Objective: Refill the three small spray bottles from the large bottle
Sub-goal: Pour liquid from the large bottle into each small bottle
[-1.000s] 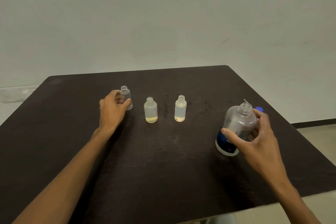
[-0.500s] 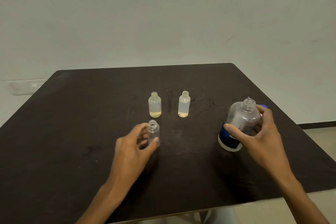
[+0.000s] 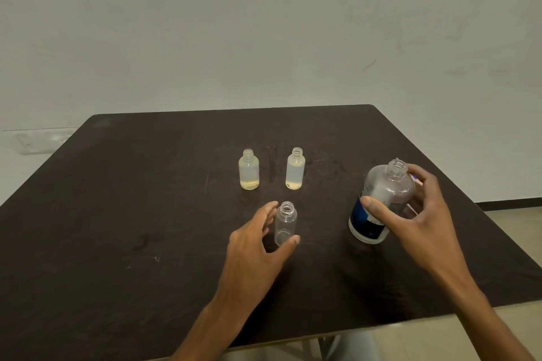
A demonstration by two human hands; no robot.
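Note:
Near the table's middle stands an empty clear small bottle [image 3: 286, 221], uncapped, with my left hand [image 3: 255, 246] cupped around it, thumb at its base and fingers at its left side. Behind it stand two more uncapped small bottles, the left one [image 3: 249, 170] and the right one [image 3: 295, 168], each cloudy with a little yellowish liquid at the bottom. To the right, my right hand [image 3: 416, 214] grips the large open bottle [image 3: 381, 202] with a dark blue label; it leans slightly left, base on the table.
The dark brown table [image 3: 146, 214] ends close on the right and at the near edge. A bit of a blue cap [image 3: 415, 177] shows behind my right hand. A pale wall stands behind the table.
My left hand carried the empty small bottle from the left end of the back row to the front middle of the table. My right hand stayed on the large bottle.

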